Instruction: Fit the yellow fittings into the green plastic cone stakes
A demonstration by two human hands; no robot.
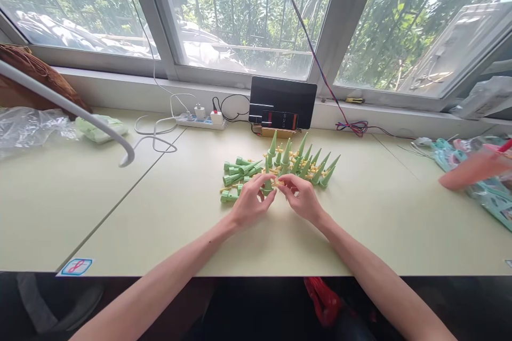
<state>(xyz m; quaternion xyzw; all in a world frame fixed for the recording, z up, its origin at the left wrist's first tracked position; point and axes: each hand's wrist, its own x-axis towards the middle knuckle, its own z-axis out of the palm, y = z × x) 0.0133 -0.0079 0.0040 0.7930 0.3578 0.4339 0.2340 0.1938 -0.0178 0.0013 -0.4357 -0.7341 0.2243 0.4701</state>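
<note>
A cluster of green cone-shaped plastic spikes [298, 162] stands upright on the pale table [180, 208], with more green cones [238, 170] lying on their sides to the left and small yellow parts scattered among them. My left hand [252, 202] is closed around one green cone [267, 187] at the front of the pile. My right hand [302, 197] pinches a small yellow piece [279, 183] against that cone. Both hands meet just in front of the pile.
A black tablet [282, 101] and a phone [279, 120] lean at the window sill behind the pile. A power strip [202, 119] with white cables lies at the back left. Another person's arm [474, 170] reaches in at the right over pink and teal items. Crumpled plastic [28, 128] lies far left.
</note>
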